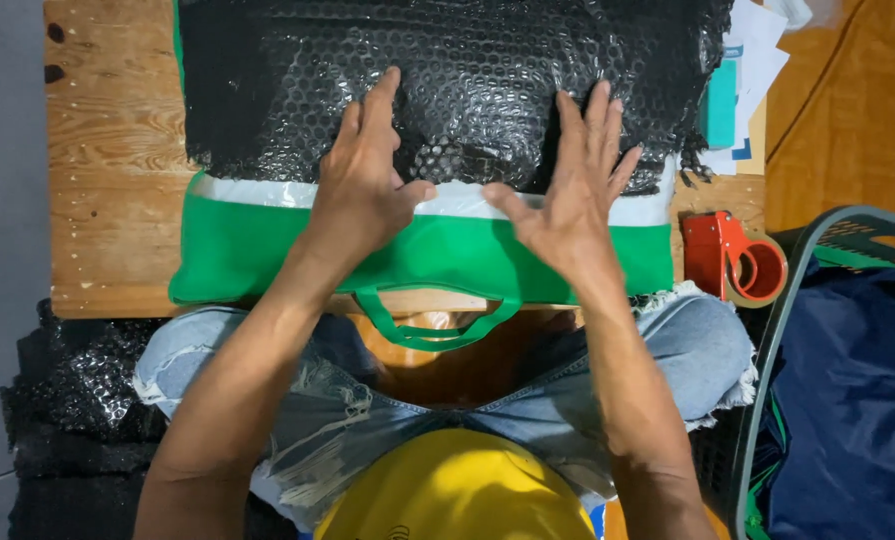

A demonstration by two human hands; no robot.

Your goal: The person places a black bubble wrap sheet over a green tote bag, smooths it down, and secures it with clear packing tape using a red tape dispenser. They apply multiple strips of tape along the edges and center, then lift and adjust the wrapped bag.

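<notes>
A green fabric bag (257, 255) with a loop handle (432, 330) lies on a low wooden board (107, 150), its upper part covered by a sheet of black bubble wrap (467, 70). A white strip shows between wrap and green cloth. My left hand (367, 180) lies flat, fingers spread, on the lower edge of the bubble wrap. Beside it my right hand (572, 185) presses flat on the same edge, thumb pointing inward. Neither hand grips anything.
A red tape dispenser (732, 258) sits at the board's right corner. Papers and a teal item (742, 80) lie at the upper right. A dark basket (842, 370) with blue cloth stands at right. More black bubble wrap (57, 400) lies on the floor at left.
</notes>
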